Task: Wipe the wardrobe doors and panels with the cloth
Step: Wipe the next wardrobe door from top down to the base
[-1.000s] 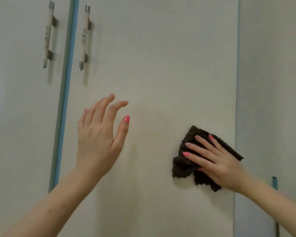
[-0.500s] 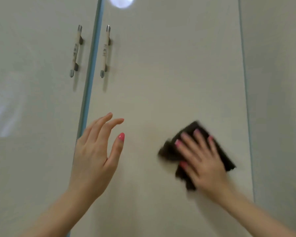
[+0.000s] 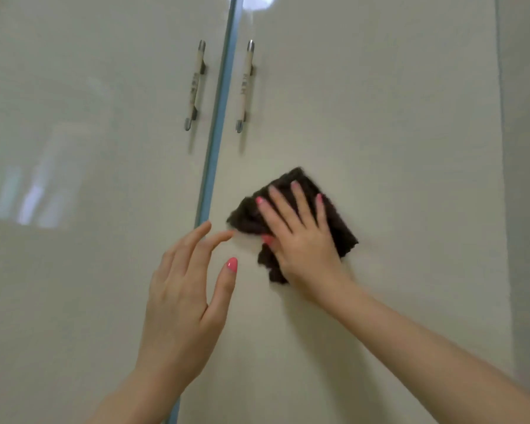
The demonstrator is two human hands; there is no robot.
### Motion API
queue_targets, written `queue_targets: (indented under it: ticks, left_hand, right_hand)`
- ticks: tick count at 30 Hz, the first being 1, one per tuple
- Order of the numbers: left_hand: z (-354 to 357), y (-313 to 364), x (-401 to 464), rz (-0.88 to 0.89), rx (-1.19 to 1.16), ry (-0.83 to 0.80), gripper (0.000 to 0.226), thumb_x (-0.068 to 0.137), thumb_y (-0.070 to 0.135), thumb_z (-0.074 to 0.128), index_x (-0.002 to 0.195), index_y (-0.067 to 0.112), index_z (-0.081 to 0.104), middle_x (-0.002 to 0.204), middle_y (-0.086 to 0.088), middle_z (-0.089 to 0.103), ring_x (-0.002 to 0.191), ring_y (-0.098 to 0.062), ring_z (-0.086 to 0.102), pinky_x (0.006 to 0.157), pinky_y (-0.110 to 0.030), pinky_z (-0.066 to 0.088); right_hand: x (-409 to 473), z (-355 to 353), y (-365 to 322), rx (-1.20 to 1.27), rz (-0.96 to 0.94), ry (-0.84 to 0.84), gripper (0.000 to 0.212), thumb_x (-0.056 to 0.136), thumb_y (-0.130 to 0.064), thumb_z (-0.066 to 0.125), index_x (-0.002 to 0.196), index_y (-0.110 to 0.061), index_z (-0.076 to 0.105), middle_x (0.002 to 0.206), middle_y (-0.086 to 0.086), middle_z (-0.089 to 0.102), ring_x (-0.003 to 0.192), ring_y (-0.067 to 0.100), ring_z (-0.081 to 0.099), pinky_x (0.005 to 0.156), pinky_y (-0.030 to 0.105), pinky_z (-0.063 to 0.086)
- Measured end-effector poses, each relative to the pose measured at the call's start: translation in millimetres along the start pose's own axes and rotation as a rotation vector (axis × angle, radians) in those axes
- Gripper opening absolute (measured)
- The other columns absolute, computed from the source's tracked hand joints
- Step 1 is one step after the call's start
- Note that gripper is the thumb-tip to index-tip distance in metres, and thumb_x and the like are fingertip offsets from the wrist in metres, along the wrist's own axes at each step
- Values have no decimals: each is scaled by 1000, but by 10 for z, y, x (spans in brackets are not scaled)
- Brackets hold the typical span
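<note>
Currently the right hand [image 3: 300,240] lies flat on a dark brown cloth [image 3: 334,221], fingers straight and slightly spread, pressing it against the right wardrobe door [image 3: 380,117]. Cloth is crumpled, with one corner pointing up and its lower edge showing beneath the palm; it sits on the door's left half, below the handles and just right of the blue strip [image 3: 216,127] that runs between the two doors. Cloth edges appear slightly blurred.

Left hand [image 3: 184,301] is raised in front of the strip, fingers relaxed and loosely spread, thumb apart, holding nothing. Its fingertips are near the cloth's left edge; contact with door or cloth cannot be determined from this view.

Left wardrobe door [image 3: 74,270] is glossy and carries a pale window-like reflection. Each door has one upright bar handle with metal ends: left handle [image 3: 195,85], right handle [image 3: 245,85], flanking the strip. A bright light reflection [image 3: 257,1] sits at the top edge. A pale side panel [image 3: 527,179] adjoins the right door.
</note>
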State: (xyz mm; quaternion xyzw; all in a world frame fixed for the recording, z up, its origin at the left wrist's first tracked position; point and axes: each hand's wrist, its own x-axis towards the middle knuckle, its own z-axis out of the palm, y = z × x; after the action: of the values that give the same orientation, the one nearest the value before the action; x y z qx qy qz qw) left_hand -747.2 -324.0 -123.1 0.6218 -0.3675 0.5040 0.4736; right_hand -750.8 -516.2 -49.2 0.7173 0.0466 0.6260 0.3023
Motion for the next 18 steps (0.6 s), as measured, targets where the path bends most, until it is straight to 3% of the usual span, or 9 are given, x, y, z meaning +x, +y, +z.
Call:
queue_targets:
  ticks: [3,6,9,12,14,16,18]
  left_hand:
    - [-78,-43,5,8,29,-37,42,88,48,31,126,34,46,137,11,43,127,-4,33,102,-25,23]
    - [-181,-9,75,33,17,-52,44,88,49,31,126,34,47,137,12,43,128,-2,32,102,-21,21]
    - [-265,12,149,84,11,-57,42,89,48,31,126,35,46,135,15,42,128,-1,32,101,-18,21]
    - [-311,-21,151,89,-2,-47,42,89,49,30,126,37,45,134,19,40,125,6,28,100,-14,19]
    - [-324,-47,112,87,-11,-26,41,89,48,31,125,36,47,132,20,40,122,8,28,99,-5,15]
    - [-303,-61,54,68,-28,-14,40,89,46,32,124,34,48,131,19,42,122,5,32,99,-4,15]
    - [-261,-67,-26,48,-56,-12,37,89,43,34,123,38,46,131,18,43,122,1,36,101,-7,18]
  right_hand:
    - [-25,34,-154,123,-481,-166,45,96,-32,46,140,-23,48,149,1,44,142,29,32,116,51,17]
    - [348,-5,99,26,-641,-258,48,95,-38,35,140,-25,48,147,-3,46,139,25,37,116,45,16]
    - [811,-73,310,8,-514,-238,50,96,-40,32,143,-29,41,150,-6,40,142,22,32,116,40,11]
    - [1073,-68,282,65,-156,-269,49,102,-39,33,150,-32,25,158,-11,21,149,18,8,120,44,2]
    - [1009,10,28,59,-1,-186,50,100,-40,31,149,-29,31,158,-6,26,149,23,11,119,49,4]
    - [721,76,-294,81,-27,-141,53,95,-41,29,143,-24,44,152,0,39,145,29,26,115,51,10]
    - [204,113,-597,116,-174,-172,51,95,-38,31,141,-23,47,151,1,41,144,29,26,116,53,13]
